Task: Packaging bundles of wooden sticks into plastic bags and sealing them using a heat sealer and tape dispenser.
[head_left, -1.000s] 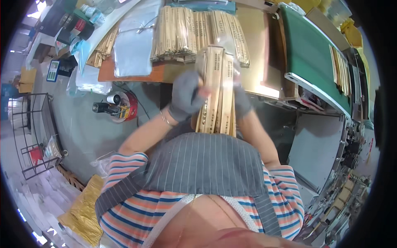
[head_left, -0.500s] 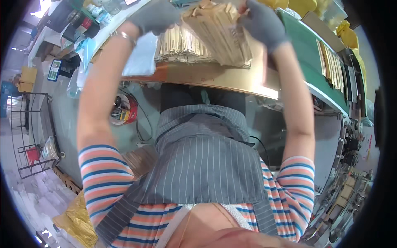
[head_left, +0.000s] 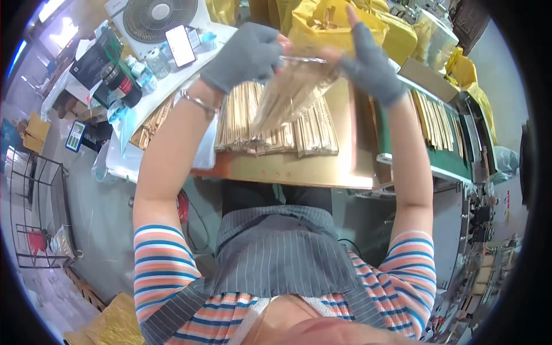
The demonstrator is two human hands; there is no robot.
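A clear plastic bag point(head_left: 290, 95) with tan contents hangs tilted over the table, blurred by motion. My left hand point(head_left: 247, 57), in a grey fingerless glove, pinches the bag's upper left corner. Gloved the same way, my right hand point(head_left: 372, 66) meets the upper right corner with blurred fingertips, one finger stretched upward away from the bag. The bag's top edge runs nearly straight between both hands. Beneath it, rows of thin tan packs point(head_left: 317, 129) lie side by side on the copper-coloured tabletop point(head_left: 287, 167), partly hidden by the bag.
A white side table at left carries a fan point(head_left: 161, 14), a phone point(head_left: 180, 46), a dark bottle point(head_left: 121, 83) and clear jars. More tan packs point(head_left: 434, 121) lie on a green surface point(head_left: 397, 138) at right. An open yellow sack point(head_left: 339, 31) stands beyond the table.
The view has tilted up, showing the fan and yellow sack. The bundle has swung lower left relative to my hands, and its upper edge is now drawn out between them.
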